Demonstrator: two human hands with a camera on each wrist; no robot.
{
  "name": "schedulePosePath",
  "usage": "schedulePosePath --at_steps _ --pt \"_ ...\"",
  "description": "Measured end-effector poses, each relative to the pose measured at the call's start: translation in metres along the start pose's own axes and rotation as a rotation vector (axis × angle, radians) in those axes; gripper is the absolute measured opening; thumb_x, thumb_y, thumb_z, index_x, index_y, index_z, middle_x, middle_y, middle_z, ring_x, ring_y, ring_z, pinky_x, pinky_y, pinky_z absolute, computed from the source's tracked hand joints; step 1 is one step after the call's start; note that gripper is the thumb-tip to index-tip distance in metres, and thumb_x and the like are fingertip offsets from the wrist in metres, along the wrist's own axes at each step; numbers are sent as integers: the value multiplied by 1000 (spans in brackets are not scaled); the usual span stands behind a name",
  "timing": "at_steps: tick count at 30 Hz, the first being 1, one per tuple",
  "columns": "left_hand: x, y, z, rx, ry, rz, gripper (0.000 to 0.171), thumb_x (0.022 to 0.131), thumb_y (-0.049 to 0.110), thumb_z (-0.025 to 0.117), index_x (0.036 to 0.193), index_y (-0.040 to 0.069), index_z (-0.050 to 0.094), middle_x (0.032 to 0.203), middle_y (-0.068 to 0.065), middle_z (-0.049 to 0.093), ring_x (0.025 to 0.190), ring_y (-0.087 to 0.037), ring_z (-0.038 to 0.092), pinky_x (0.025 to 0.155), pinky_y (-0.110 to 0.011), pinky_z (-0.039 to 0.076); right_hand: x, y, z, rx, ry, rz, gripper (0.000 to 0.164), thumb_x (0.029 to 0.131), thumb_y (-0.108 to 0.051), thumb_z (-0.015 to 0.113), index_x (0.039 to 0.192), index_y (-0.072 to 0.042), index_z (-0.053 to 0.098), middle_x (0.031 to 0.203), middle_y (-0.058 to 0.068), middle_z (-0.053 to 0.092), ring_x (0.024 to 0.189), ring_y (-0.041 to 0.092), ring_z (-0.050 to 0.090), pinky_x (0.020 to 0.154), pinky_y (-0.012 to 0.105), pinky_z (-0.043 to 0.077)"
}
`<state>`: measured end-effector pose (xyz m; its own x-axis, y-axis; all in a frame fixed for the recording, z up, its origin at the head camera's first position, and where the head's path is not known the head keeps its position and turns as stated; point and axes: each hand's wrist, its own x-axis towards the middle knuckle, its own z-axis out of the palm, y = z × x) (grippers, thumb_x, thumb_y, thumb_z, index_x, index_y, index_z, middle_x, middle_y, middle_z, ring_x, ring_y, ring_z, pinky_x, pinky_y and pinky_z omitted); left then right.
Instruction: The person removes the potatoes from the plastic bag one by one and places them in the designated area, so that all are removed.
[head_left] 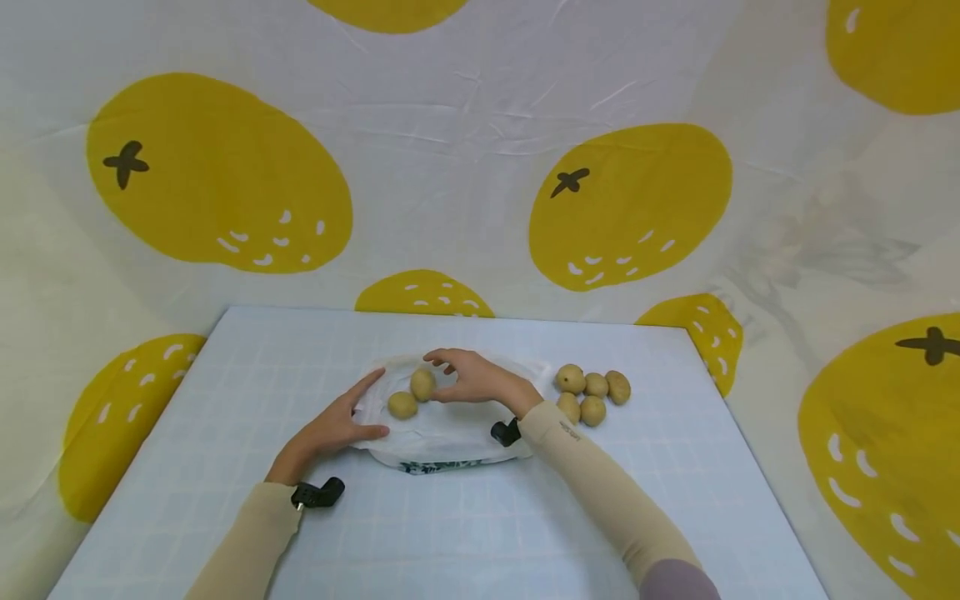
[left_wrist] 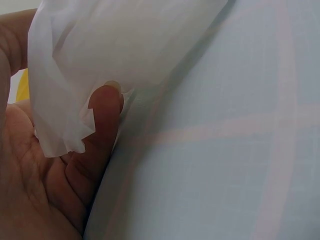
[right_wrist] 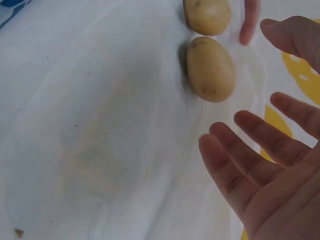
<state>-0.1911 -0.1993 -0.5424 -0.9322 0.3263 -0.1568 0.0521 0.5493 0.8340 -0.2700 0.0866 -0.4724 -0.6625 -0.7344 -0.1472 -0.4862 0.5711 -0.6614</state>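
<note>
A white plastic bag (head_left: 457, 429) with dark green print along its front edge lies flat on the table. Two potatoes rest on its left part: a rear potato (head_left: 423, 384) and a front potato (head_left: 402, 405). My left hand (head_left: 337, 423) is at the bag's left edge, thumb and fingers spread wide. Thin crumpled plastic (left_wrist: 65, 120) lies against its palm in the left wrist view. Just right of the rear potato hovers my right hand (head_left: 474, 377), its fingers spread and holding nothing. The right wrist view has the nearer potato (right_wrist: 211, 70) beyond the fingertips.
Several loose potatoes (head_left: 592, 410) sit in a group to the right of the bag, beside my right forearm. The pale checked table (head_left: 465, 533) ends at a back edge against a hanging cloth (head_left: 450, 192) printed with yellow fruit.
</note>
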Motion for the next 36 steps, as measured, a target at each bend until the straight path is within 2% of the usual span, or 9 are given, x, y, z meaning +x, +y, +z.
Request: schedulePosePath --at_steps 5,14,20,25,36 --pt "0 1 -1 -3 0 -1 103 86 38 81 166 22 18 171 -22 15 154 -50 20 116 -75 25 8 2 4 9 12 -16 69 93 -28 77 151 -7 48 153 11 53 130 34 58 107 47 52" --pt "2 2 -1 -15 -12 27 102 87 36 81 166 24 18 172 -19 14 156 -49 15 118 -75 18 6 7 15 43 49 -14 65 92 -22 76 149 -6 51 145 10 59 115 25 64 99 34 54" --pt "1 -1 -1 15 2 33 101 88 37 80 166 22 19 171 -21 15 155 -50 18 116 -75 25 12 8 21 24 56 -31 67 92 -21 77 151 -5 48 146 10 58 114 22 64 98 28 54" --pt "1 -1 -1 23 9 39 101 87 36 80 166 19 19 171 -23 17 153 -51 21 115 -74 29 17 8 25 -8 67 -32 69 92 -20 79 152 -5 47 145 10 58 112 21 64 98 27 53" --pt "0 2 -1 10 -4 14 102 88 37 79 166 19 17 171 -22 15 154 -50 19 116 -75 26 19 10 31 -27 87 -32 68 90 -18 80 149 -3 49 143 12 58 109 21 64 97 26 53"
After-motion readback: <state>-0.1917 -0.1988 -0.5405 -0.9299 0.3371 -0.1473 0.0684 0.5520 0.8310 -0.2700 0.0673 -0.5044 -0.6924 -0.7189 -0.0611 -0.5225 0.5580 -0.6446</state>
